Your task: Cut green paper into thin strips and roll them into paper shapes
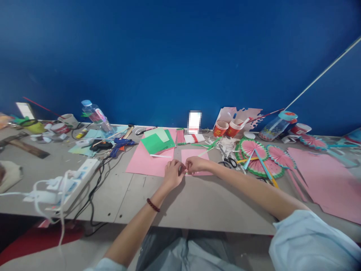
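My left hand (173, 174), a dark beaded bracelet on its wrist, is closed with its fingertips at the near left corner of a small pink paper sheet (194, 153). Opposite it, my right hand (195, 165) pinches at the same corner, so that the two sets of fingertips almost touch. The paper's edge between them is mostly hidden by the fingers. Just behind my left hand lies a larger pink sheet (138, 162) bearing green paper (155, 143). A pleated pink-and-green strip (180, 137) lies flat beyond the hands.
Right of my hands are scissors (231, 162), paper scraps (227, 145), watermelon-patterned paper fans (266, 165) and red paper cups (220, 128). On the left are a blue glue gun (121, 145), a power strip (81, 180) with cables, a bottle (97, 116) and a hammer (26, 146).
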Demonstrator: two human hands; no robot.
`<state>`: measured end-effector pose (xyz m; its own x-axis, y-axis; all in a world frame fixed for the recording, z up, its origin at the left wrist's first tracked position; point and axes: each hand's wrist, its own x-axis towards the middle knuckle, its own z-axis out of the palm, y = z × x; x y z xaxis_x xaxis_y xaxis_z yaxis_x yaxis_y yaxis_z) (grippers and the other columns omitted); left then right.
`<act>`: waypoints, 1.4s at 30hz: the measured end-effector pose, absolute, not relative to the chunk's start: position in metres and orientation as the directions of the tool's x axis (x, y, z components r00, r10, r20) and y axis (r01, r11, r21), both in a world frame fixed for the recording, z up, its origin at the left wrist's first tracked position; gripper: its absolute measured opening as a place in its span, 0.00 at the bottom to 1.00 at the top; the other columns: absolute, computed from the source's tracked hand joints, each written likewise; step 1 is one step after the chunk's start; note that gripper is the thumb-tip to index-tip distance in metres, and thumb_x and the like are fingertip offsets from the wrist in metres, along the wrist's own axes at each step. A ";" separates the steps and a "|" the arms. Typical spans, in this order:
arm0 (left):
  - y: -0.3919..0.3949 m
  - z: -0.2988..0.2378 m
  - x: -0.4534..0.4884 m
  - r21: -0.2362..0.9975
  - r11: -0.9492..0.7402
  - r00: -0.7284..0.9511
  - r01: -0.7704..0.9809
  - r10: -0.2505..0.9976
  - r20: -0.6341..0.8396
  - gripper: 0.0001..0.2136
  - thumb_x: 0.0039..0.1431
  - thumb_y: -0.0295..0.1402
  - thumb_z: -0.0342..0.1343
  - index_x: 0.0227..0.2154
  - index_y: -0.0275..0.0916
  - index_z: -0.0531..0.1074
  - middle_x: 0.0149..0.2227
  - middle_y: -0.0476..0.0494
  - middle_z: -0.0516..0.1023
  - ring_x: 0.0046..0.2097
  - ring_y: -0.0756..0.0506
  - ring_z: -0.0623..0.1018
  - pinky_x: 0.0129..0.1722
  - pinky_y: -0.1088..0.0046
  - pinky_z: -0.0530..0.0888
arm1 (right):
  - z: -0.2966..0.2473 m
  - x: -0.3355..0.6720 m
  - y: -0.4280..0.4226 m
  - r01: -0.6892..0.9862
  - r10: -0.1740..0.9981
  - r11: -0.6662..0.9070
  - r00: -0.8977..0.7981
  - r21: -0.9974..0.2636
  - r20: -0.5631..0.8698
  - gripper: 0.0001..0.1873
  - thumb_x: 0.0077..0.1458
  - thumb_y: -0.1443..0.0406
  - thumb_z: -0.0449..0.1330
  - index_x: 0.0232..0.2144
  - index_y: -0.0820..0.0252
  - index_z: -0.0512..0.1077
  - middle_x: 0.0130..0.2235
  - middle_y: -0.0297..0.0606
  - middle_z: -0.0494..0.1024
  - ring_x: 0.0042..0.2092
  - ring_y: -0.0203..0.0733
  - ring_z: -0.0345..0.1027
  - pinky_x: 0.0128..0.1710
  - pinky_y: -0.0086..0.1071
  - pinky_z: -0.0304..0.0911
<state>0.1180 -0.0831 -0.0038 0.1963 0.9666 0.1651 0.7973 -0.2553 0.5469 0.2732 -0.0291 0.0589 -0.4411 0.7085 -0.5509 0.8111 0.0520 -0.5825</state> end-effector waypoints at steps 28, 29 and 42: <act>-0.083 -0.007 0.117 0.554 -0.255 0.191 0.793 0.966 0.171 0.04 0.56 0.30 0.58 0.34 0.45 0.74 0.42 0.45 0.70 0.46 0.42 0.67 0.46 0.64 0.64 | 0.062 0.273 -0.033 0.866 0.742 0.129 -0.408 -0.484 -0.532 0.08 0.43 0.74 0.62 0.29 0.62 0.71 0.30 0.36 0.79 0.32 0.35 0.72 0.25 0.21 0.59; -0.083 -0.006 0.118 0.555 -0.255 0.190 0.792 0.966 0.172 0.04 0.56 0.30 0.58 0.34 0.45 0.74 0.42 0.45 0.70 0.46 0.42 0.67 0.46 0.64 0.65 | 0.063 0.272 -0.033 0.868 0.740 0.129 -0.407 -0.480 -0.535 0.08 0.43 0.74 0.62 0.29 0.62 0.71 0.31 0.36 0.79 0.32 0.35 0.72 0.25 0.21 0.59; -0.112 0.010 0.122 0.369 -0.448 0.397 0.814 0.894 0.209 0.18 0.54 0.17 0.44 0.40 0.40 0.72 0.43 0.39 0.72 0.46 0.41 0.71 0.48 0.61 0.69 | 0.058 0.271 -0.026 0.873 0.702 0.131 -0.417 -0.470 -0.578 0.10 0.39 0.75 0.61 0.28 0.62 0.73 0.31 0.37 0.80 0.33 0.38 0.74 0.28 0.23 0.62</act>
